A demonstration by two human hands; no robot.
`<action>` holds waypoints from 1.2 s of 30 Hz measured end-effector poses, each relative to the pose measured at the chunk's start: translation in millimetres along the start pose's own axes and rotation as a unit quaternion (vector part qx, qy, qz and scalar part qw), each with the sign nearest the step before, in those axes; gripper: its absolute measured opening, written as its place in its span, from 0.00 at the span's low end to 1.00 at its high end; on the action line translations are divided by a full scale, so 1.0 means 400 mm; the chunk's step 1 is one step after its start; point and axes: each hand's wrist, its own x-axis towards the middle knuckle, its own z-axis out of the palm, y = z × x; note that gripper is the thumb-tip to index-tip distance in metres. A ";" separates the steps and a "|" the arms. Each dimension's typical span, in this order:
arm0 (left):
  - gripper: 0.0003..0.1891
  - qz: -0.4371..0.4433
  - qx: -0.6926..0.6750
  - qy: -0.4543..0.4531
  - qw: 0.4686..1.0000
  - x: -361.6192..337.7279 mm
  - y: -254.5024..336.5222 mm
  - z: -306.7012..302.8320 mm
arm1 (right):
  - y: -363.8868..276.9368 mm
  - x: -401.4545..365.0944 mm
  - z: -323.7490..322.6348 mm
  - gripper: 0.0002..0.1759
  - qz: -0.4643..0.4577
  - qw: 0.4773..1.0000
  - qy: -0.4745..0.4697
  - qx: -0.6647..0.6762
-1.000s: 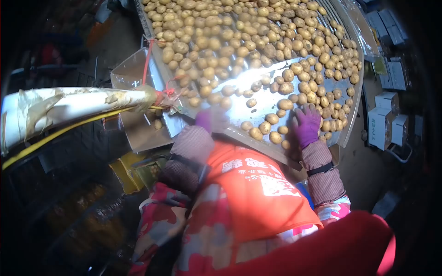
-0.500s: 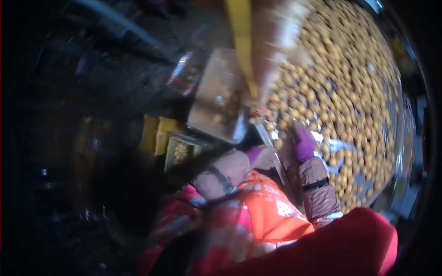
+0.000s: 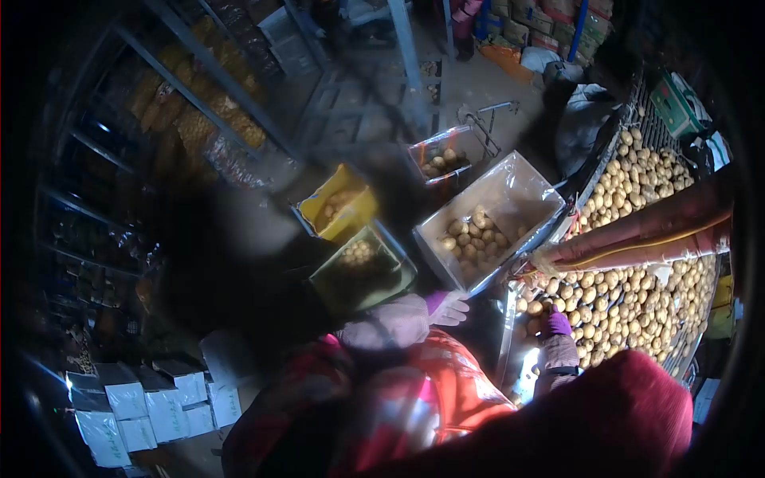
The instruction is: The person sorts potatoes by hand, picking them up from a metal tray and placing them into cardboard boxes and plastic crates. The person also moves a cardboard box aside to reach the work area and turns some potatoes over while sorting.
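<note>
My left hand (image 3: pixel 451 309), in a pale glove with a purple cuff, is held out with its fingers apart and holds nothing. It is close to the near corner of a large lined box (image 3: pixel 535 182) with several potatoes (image 3: pixel 476 237) inside. My right hand (image 3: pixel 559 322), in a purple glove, reaches to the edge of a wide table of loose potatoes (image 3: pixel 617 307). Its fingertips are among the nearest potatoes; I cannot tell whether they grip one.
A green-lined box (image 3: pixel 389 288), a yellow-lined box (image 3: pixel 360 209) and a smaller box (image 3: pixel 424 150) hold more potatoes. A red-wrapped beam (image 3: pixel 637 239) crosses over the table. White cartons (image 3: pixel 167 398) are stacked at lower left. Metal posts (image 3: pixel 406 48) stand farther back.
The view has swung left and steadied, so the boxes now appear farther right. My left hand's spread fingers have come into sight; my right hand stays at the potatoes.
</note>
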 end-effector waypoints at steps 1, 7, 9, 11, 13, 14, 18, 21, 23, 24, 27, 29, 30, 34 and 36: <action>0.38 0.001 -0.008 -0.008 1.000 0.021 -0.007 -0.019 | 0.002 -0.002 -0.007 0.19 0.001 1.000 0.000 0.004; 0.37 0.014 -0.007 -0.049 0.999 0.127 -0.041 -0.075 | 0.015 -0.022 -0.003 0.19 -0.007 1.000 0.024 0.012; 0.36 0.052 0.006 -0.048 0.997 0.035 -0.039 -0.044 | 0.028 -0.040 0.001 0.19 -0.006 0.999 0.036 0.022; 0.36 0.129 0.014 -0.064 0.989 -0.050 -0.045 -0.026 | 0.043 -0.060 0.008 0.19 -0.012 0.997 0.063 0.037; 0.33 0.087 -0.042 -0.105 0.990 -0.130 -0.021 0.018 | 0.038 -0.096 0.006 0.19 -0.034 0.991 0.106 0.069; 0.32 0.059 -0.068 -0.128 0.988 -0.159 -0.012 0.050 | 0.025 -0.116 0.010 0.19 -0.052 0.987 0.127 0.086; 0.23 -0.007 -0.179 -0.169 0.969 -0.147 -0.024 0.185 | -0.098 -0.200 0.062 0.20 -0.173 0.968 0.119 0.135; 0.19 0.081 -0.208 -0.202 0.954 -0.055 -0.102 0.115 | -0.084 -0.222 0.083 0.20 -0.185 0.965 0.122 0.138; 0.20 0.060 -0.203 -0.208 0.955 -0.105 -0.105 0.091 | 0.016 -0.228 0.067 0.20 -0.173 0.963 0.162 0.130; 0.21 0.052 -0.200 -0.210 0.955 -0.135 -0.093 0.087 | 0.069 -0.227 0.061 0.20 -0.164 0.962 0.182 0.122; 0.25 0.095 -0.213 -0.190 0.954 -0.237 -0.065 0.111 | 0.182 -0.224 0.036 0.22 -0.097 0.975 0.177 0.095; 0.26 0.102 -0.177 -0.162 0.965 -0.259 -0.052 0.122 | 0.244 -0.212 0.019 0.24 -0.025 0.986 0.151 0.067; 0.25 0.121 -0.165 -0.161 0.965 -0.256 -0.057 0.129 | 0.270 -0.196 0.010 0.24 0.008 0.988 0.142 0.053; 0.25 0.136 -0.171 -0.170 0.961 -0.188 -0.088 0.124 | 0.295 -0.152 0.001 0.28 0.066 0.990 0.117 0.038; 0.25 0.093 -0.168 -0.162 0.968 -0.189 -0.059 0.113 | 0.259 -0.164 0.012 0.30 0.037 0.991 0.122 0.032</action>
